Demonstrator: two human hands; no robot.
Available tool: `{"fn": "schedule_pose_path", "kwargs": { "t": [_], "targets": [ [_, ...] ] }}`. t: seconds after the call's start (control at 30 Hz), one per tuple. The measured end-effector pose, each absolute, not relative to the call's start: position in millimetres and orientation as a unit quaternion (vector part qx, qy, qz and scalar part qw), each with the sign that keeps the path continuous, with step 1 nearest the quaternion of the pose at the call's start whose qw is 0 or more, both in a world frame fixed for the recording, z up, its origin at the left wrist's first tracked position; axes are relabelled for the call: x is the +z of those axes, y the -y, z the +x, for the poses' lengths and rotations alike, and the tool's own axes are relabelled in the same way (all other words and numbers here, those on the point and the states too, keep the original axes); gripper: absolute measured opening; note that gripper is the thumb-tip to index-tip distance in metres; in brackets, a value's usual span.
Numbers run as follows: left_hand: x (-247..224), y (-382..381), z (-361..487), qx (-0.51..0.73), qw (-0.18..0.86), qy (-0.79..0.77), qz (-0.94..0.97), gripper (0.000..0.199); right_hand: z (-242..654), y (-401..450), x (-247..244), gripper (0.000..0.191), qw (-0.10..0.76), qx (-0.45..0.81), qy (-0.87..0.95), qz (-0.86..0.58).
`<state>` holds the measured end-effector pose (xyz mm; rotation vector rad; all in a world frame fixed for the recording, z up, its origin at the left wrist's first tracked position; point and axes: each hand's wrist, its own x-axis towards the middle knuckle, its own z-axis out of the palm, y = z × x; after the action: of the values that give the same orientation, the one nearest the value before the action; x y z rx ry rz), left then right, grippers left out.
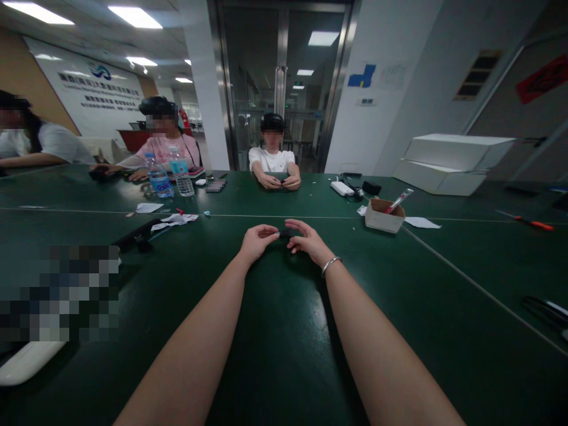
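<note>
Both my arms stretch forward over the dark green table (284,331). My left hand (258,241) pinches one end of a small black object (284,234) between thumb and fingers. The object is too small and dark for me to name its kind. Just to its right is my right hand (308,242), its thumb and fingers apart around the object's free end. Whether a right fingertip touches it, I cannot tell. A silver bracelet (331,266) circles my right wrist.
A small cardboard box (385,218) with a tube-like item stands right of my hands. Water bottles (160,177), papers (175,221) and a black item (142,242) lie leftward. An orange-handled screwdriver (535,223) and white boxes (457,165) are farther right. Several people sit around the table.
</note>
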<state>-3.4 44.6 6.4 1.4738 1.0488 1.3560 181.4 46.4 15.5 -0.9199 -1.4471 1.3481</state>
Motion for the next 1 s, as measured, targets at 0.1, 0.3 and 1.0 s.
{"fn": "schedule_pose_path", "kwargs": {
  "t": [0.1, 0.3, 1.0],
  "targets": [
    [5.3, -45.9, -3.0, 0.544, 0.427, -0.418, 0.588, 0.030, 181.6, -45.2, 16.3, 0.055, 0.473, 0.545, 0.568, -0.396],
    [5.4, -45.7, -2.3, 0.546, 0.426, -0.417, 0.588, 0.029, 178.1, -45.0, 17.9, 0.035, 0.444, 0.533, 0.584, -0.420],
    [3.2, -47.2, -2.8, 0.549, 0.405, -0.433, 0.589, 0.029, 178.1, -49.7, 12.7, 0.047, 0.468, 0.524, 0.582, -0.409]
  ]
}}
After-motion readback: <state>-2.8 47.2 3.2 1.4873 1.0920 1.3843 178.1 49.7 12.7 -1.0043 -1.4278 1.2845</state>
